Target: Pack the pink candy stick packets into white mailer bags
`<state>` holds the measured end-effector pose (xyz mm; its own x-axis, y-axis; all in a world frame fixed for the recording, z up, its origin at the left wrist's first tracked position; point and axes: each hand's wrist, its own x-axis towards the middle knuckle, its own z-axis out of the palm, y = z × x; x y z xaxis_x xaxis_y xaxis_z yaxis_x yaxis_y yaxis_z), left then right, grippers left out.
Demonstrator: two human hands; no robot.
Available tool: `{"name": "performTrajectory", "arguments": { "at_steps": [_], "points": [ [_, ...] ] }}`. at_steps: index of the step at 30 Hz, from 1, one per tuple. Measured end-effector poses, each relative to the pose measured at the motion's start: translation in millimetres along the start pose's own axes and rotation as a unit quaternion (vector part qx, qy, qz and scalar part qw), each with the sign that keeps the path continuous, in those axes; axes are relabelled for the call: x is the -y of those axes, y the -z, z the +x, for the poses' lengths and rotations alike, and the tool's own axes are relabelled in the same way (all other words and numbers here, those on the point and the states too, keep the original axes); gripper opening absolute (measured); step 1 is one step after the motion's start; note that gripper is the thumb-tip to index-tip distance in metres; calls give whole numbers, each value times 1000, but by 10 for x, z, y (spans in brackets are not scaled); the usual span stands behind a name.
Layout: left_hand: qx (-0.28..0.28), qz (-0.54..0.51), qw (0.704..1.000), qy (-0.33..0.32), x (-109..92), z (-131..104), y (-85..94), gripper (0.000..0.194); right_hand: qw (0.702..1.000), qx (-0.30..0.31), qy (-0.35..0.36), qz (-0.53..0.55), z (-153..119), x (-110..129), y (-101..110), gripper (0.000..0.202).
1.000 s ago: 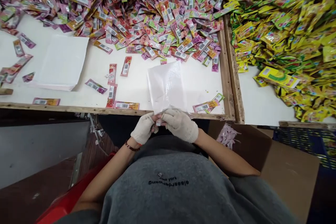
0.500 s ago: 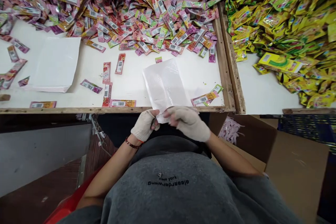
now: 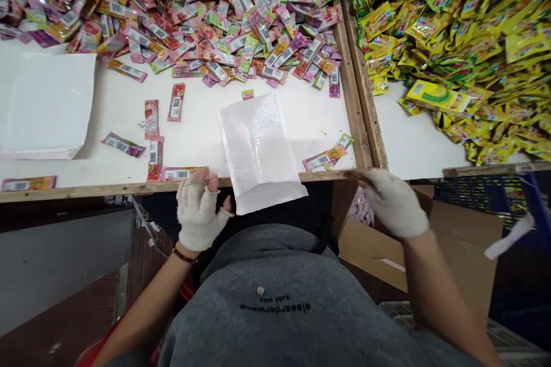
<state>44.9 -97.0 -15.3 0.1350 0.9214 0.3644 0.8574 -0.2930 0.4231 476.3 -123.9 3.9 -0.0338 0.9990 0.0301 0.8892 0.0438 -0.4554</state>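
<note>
A white flat bag (image 3: pixel 258 143), shiny in places, lies on the white table with its greyish open-looking end hanging over the front edge. Just left of that end is my left hand (image 3: pixel 198 212) in a fingerless white glove, its fingers apart and nothing in them. My right hand (image 3: pixel 396 203), gloved the same way, is off to the right by the front end of the wooden divider (image 3: pixel 355 86). Its fingers are blurred and partly hidden, so their grip cannot be made out. A pale strip (image 3: pixel 510 235) shows blurred beyond it, apart from the hand.
Small stick packets (image 3: pixel 224 28) in pink, purple and green form a heap at the back, with several loose ones in front. Yellow packets (image 3: pixel 451 51) are piled beyond the divider. A stack of white bags (image 3: pixel 43 103) lies left. Below right stands a cardboard box (image 3: pixel 462 258).
Both hands have let go of the white bag. My right hand has swung right, my left hand slightly left and open. The pale strip has appeared at right. The view has shifted somewhat.
</note>
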Motion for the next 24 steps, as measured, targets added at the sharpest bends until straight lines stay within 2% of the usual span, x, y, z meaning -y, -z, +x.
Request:
{"name": "performTrajectory", "arguments": {
  "at_steps": [1,3,4,6,8,11,14,17,20,22,24],
  "points": [
    [-3,15,1000,-20,17,23,-71,51,996,-48,69,12,141,178,-136,21],
    [21,13,999,-49,29,82,-189,43,974,-87,199,55,426,522,-394,23],
    [46,-1,997,-64,27,112,-222,37,955,-84,274,73,548,658,-496,24],
    [109,-36,988,-103,20,161,-219,27,919,-48,381,86,718,817,-625,22],
    [167,-64,973,-145,16,194,-148,26,902,-7,422,93,782,831,-665,20],
    [200,-90,959,-181,-2,244,-7,30,912,25,380,156,759,725,-655,22],
    [178,-121,961,-170,-80,333,86,28,920,40,296,253,721,684,-651,19],
    [186,-106,975,-66,-209,471,125,38,953,53,165,249,742,759,-644,28],
    [241,-11,969,53,-312,629,124,43,980,86,32,179,826,866,-623,40],
    [277,41,956,87,-335,721,101,40,983,116,-19,143,896,916,-624,41],
    [287,66,950,106,-320,794,67,35,983,128,-48,121,961,945,-649,36]
  ]
}}
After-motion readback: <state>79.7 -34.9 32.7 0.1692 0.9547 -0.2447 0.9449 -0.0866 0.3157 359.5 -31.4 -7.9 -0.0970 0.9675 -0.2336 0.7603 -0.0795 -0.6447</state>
